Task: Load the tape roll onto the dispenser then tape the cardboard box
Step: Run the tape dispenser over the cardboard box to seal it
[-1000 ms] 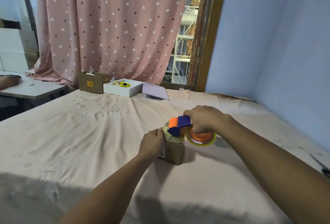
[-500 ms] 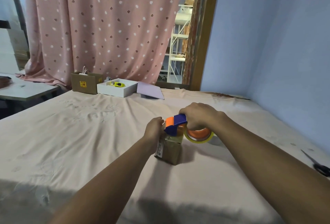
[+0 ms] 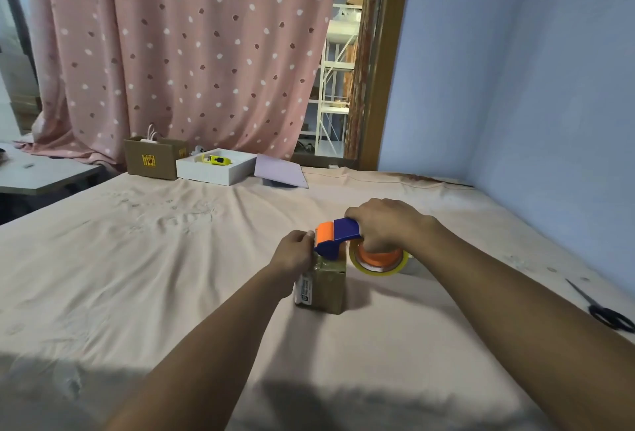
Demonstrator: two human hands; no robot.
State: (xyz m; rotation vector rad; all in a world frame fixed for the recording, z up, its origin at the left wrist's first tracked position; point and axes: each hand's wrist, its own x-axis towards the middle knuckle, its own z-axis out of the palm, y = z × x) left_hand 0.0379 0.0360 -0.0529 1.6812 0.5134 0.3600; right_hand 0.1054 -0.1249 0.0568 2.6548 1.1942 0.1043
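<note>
Peach-coloured cloth (image 3: pixel 171 276) covers a broad flat surface that fills the lower view, with a pink spotted curtain (image 3: pixel 192 52) behind it and a blue wall (image 3: pixel 515 87) on the right. Near the middle stands a small cardboard box (image 3: pixel 326 288), upright, with a white label on its left face and shiny tape across its top. The person's left hand (image 3: pixel 292 253) presses against the box's upper left edge, fingers curled together on it. The right hand (image 3: pixel 386 224) is closed around the handle of a blue and orange tape dispenser (image 3: pixel 338 236), whose front end rests on the top of the box. A clear tape roll (image 3: pixel 379 264) sits on the dispenser's orange hub, hanging just beside the box's right side and under the right hand. Both forearms reach in from the bottom edge. Black scissors (image 3: pixel 604 313) lie on the cloth at the far right, well apart from the box. At the far edge of the cloth sit a brown carton (image 3: pixel 151 160), a white open box (image 3: pixel 216 171) holding a yellow object (image 3: pixel 218 159), and a pale lilac lid (image 3: pixel 280 173) leaning beside it.
</note>
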